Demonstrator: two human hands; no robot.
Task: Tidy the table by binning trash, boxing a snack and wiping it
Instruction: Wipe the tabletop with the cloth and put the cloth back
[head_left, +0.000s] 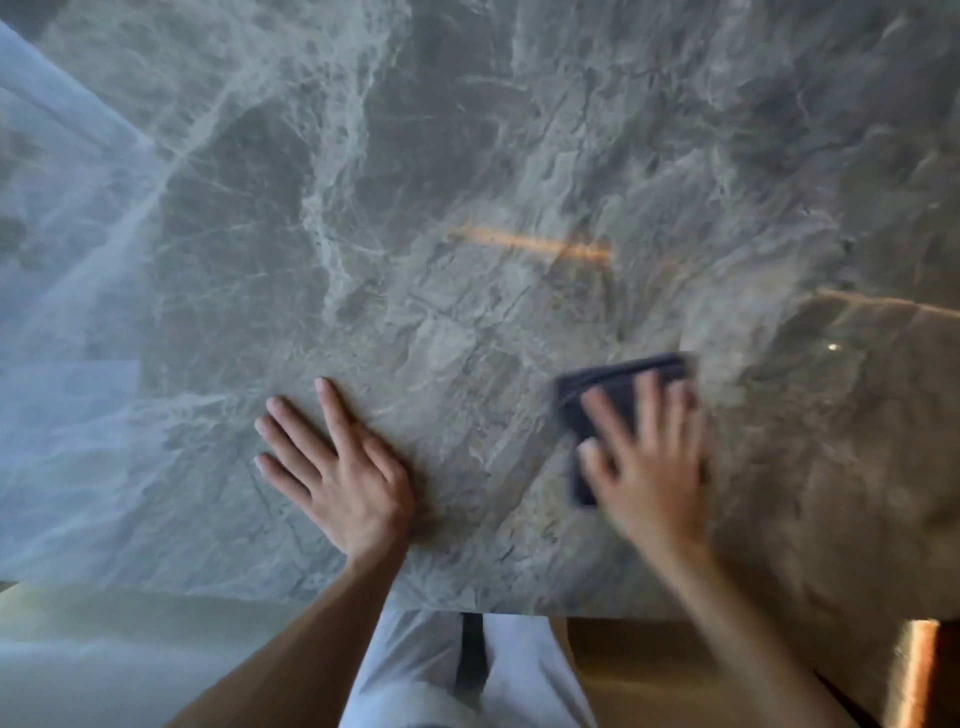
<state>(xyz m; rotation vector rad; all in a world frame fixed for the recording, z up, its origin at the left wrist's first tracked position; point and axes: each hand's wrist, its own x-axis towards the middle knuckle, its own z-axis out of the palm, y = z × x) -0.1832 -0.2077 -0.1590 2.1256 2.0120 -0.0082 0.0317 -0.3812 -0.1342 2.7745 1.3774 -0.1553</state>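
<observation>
A grey marble table (467, 208) fills the head view. My right hand (649, 457) lies flat with spread fingers on a dark blue folded cloth (602, 395) and presses it onto the tabletop near the front edge; the hand and cloth are motion-blurred. My left hand (343, 467) rests flat on the bare marble to the left of the cloth, fingers straight and spread, holding nothing. No trash, snack or box shows in this frame.
The table's front edge (415, 605) runs just below my wrists. Below it are my light trousers (415, 670) and a wooden floor (675, 670). Bright window reflections cover the table's left side (67, 260).
</observation>
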